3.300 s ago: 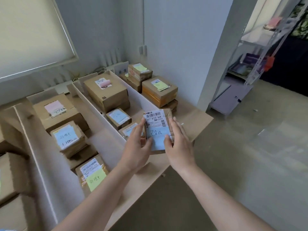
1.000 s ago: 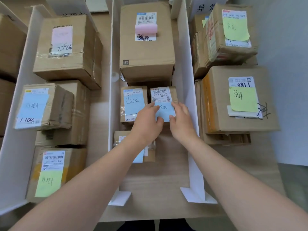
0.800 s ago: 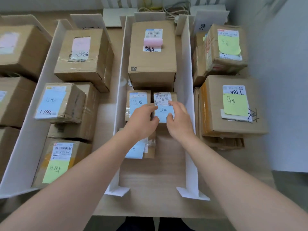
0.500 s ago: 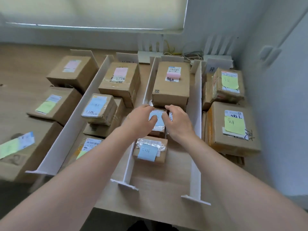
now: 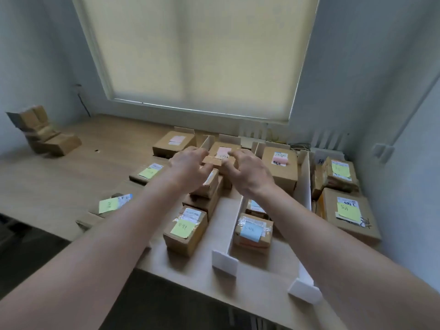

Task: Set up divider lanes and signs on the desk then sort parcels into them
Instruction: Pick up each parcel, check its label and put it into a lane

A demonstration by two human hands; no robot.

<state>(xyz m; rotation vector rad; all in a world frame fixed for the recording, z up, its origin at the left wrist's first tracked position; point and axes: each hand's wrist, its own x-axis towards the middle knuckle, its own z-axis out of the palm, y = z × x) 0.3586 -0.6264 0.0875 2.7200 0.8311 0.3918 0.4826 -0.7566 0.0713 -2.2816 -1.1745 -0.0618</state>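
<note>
My left hand (image 5: 188, 167) and my right hand (image 5: 247, 172) hover side by side above the lanes, fingers curled and apart, holding nothing. Behind them stands a brown parcel with a pink note (image 5: 222, 152). A white divider (image 5: 234, 225) runs below my hands, and a second white divider (image 5: 306, 186) stands to its right. In the lane between them lie a parcel with a blue note (image 5: 252, 232), a small parcel (image 5: 256, 207) partly hidden by my right forearm, and a large box with a pink note (image 5: 279, 167). Left of the divider sits a parcel with a green note (image 5: 185, 231).
Parcels with green notes (image 5: 347, 215) fill the rightmost lane by the wall, behind a white sign (image 5: 321, 160). More parcels (image 5: 150, 172) lie left of the lanes. A pile of cardboard boxes (image 5: 42, 134) stands at the desk's far left. The desk's front edge (image 5: 190, 279) is near.
Both hands have let go of the small blue-note parcel, left in the middle lane, and have risen up and leftward. The view has tilted up toward the window.
</note>
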